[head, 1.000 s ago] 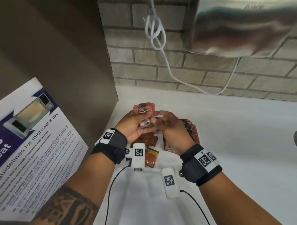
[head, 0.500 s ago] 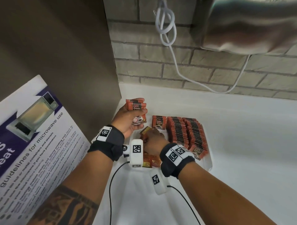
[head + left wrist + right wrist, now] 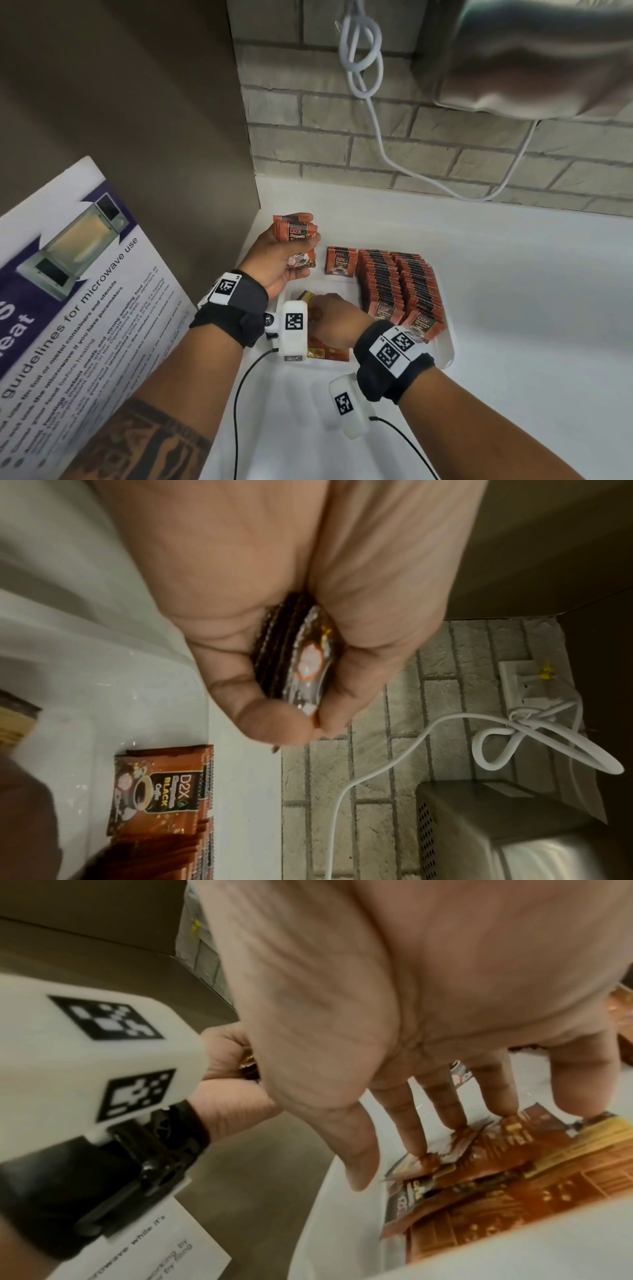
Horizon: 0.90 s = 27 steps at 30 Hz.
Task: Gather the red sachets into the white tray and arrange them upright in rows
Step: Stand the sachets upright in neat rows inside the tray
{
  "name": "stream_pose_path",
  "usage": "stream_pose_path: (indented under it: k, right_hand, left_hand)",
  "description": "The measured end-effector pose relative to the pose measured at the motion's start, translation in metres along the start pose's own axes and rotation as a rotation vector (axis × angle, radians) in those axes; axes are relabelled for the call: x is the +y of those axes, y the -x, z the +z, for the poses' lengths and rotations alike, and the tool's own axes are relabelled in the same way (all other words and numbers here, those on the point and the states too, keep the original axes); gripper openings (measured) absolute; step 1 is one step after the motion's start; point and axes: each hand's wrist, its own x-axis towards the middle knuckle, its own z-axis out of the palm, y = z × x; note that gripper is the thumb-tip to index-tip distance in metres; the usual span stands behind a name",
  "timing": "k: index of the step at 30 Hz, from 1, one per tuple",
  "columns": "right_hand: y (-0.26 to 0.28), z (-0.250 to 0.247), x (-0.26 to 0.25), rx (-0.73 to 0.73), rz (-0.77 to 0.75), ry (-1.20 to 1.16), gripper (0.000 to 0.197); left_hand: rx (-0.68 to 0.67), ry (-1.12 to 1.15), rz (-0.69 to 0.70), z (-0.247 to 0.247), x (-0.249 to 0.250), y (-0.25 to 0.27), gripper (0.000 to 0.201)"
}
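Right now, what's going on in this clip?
A person is sorting red coffee sachets into a white tray. The left hand grips a small stack of sachets above the tray. The right hand reaches down, fingers straight and touching the loose sachets lying flat in the tray. Two full upright rows already stand there, and a third has been started.

Sachets [image 3: 156, 791] read "D2X BLACK Coffee"; the poster [image 3: 68, 291] reads "guidelines for microwave use".

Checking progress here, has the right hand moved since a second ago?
Yes. The right hand has dropped from the stack of red sachets in the left hand to the loose sachets in the white tray.
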Motion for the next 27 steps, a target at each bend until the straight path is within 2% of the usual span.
stream_pose_path:
  k: [1, 3, 11, 17, 20, 22, 24, 25, 27]
  right_hand:
    - [0.002, 0.000, 0.000, 0.011, -0.016, -0.007, 0.031]
    - [0.003, 0.001, 0.003, 0.047, -0.035, -0.023, 0.022]
    - [0.002, 0.002, 0.005, 0.138, -0.041, -0.090, 0.029]
    - [0.007, -0.008, 0.002, 0.136, -0.037, -0.113, 0.024]
    - [0.023, -0.036, -0.001, 0.268, -0.085, -0.203, 0.019]
    - [0.031, -0.059, -0.004, 0.488, -0.115, -0.244, 0.021]
    - [0.037, -0.078, -0.008, 0.673, -0.141, -0.427, 0.012]
    - [0.039, -0.086, -0.009, 0.694, -0.172, -0.490, 0.010]
    - [0.039, -0.097, -0.012, 0.613, -0.227, -0.425, 0.015]
  left_hand:
    - [-0.004, 0.010, 0.001, 0.001, -0.001, 0.000, 0.039]
    - [-0.003, 0.024, -0.004, 0.001, -0.002, 0.001, 0.036]
    - [-0.015, 0.094, -0.082, 0.001, -0.007, 0.004, 0.031]
    - [-0.071, 0.162, -0.139, -0.001, -0.008, 0.005, 0.041]
    - [-0.078, 0.073, -0.126, 0.000, -0.011, 0.007, 0.035]
    - [-0.067, -0.004, -0.127, 0.000, -0.013, 0.008, 0.031]
    - [-0.073, -0.081, -0.125, 0.001, -0.015, 0.007, 0.031]
    - [-0.087, -0.121, -0.119, 0.002, -0.016, 0.006, 0.032]
    - [-0.123, -0.181, -0.098, 0.005, -0.016, 0.006, 0.033]
